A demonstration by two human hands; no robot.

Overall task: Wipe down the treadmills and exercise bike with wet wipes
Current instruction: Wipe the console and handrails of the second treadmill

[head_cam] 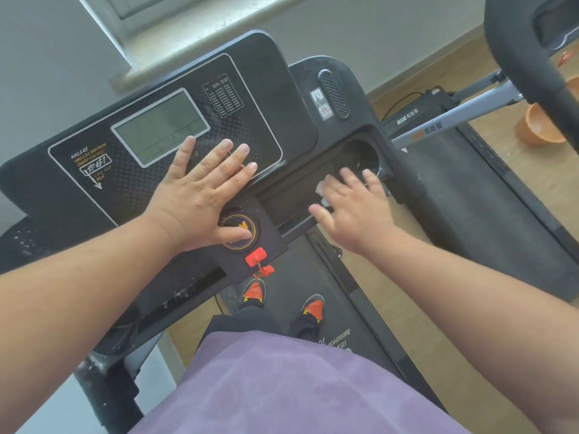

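Note:
I stand on a black treadmill and look down at its console with a grey screen. My left hand lies flat on the console just below the screen, fingers spread, thumb over the round knob. My right hand presses a white wet wipe onto the recessed tray to the right of the console, fingers straight and blurred. Only a corner of the wipe shows under the fingers. A second treadmill stands to the right.
A cup holder sits just beyond my right hand. A red safety key hangs below the knob. An orange bowl lies on the wooden floor at the far right. A window sill and grey wall run behind the console.

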